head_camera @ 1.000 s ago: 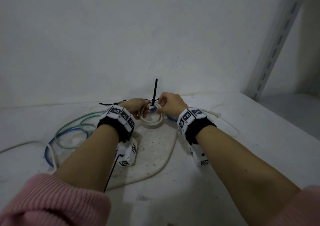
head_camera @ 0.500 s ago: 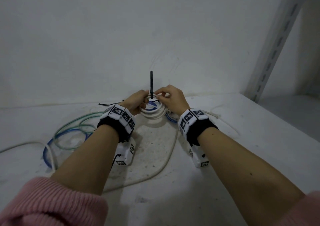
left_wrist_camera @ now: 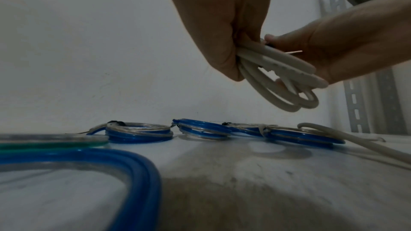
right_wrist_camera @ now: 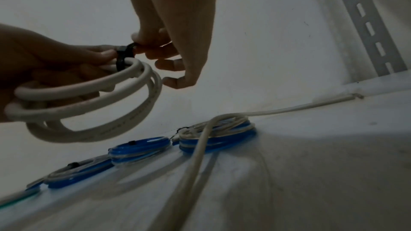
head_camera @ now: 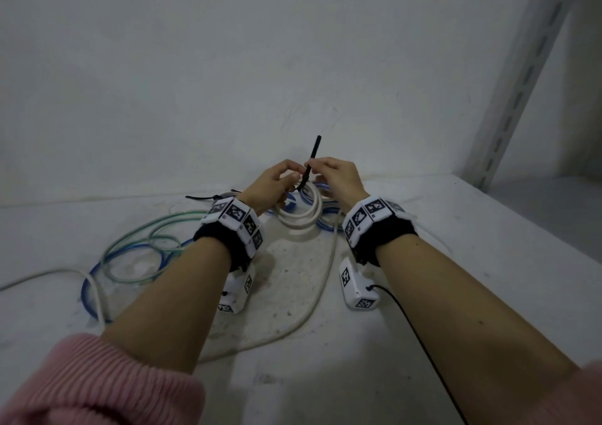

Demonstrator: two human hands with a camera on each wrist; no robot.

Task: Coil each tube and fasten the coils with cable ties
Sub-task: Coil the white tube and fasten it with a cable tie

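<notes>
Lifting the white tube coil (head_camera: 301, 216) off the worktop (head_camera: 456, 261), left hand (head_camera: 272, 187) gripping it, right hand (head_camera: 338, 180) pinching the now-looped cable tie (head_camera: 311, 160), ready to tighten.

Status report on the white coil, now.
Left hand grips white coil. Right hand pinches black cable tie, looped round it. Nothing in the way.

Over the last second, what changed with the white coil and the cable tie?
Both hands raised the white coil off the table; it now hangs tilted. The right hand went on pinching the black cable tie, whose tail now leans right. The left hand still grips the coil. The blue coils and loose tubes stayed put.
</notes>
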